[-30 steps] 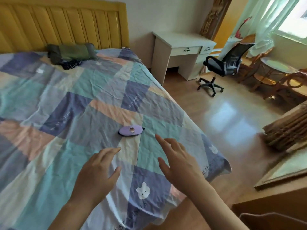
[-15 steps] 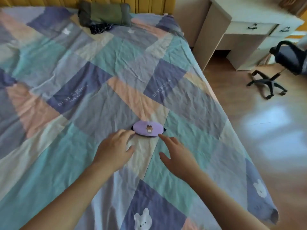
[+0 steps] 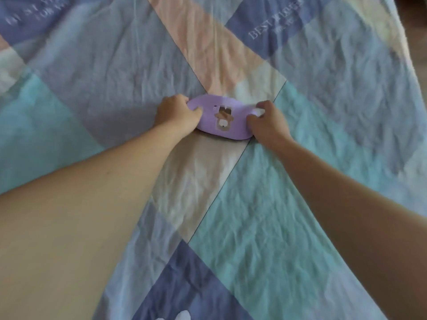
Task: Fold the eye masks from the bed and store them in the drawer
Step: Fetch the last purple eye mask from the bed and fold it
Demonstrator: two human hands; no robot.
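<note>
On the patchwork bedspread (image 3: 265,215) my left hand (image 3: 176,114) and right hand (image 3: 268,123) pinch the purple eye mask's (image 3: 223,118) two ends, bare quilt all round

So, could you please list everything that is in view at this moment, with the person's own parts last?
eye mask: one, lilac with a small brown and white animal figure at its middle, lying on the bed cover, held at both ends.
bed cover: one, patchwork of teal, blue, grey, peach and cream, creased, with white lettering on the blue patches, filling nearly the whole view.
floor: a brown strip at the upper right edge.
left hand: one, grips the mask's left end.
right hand: one, grips the mask's right end.
</note>
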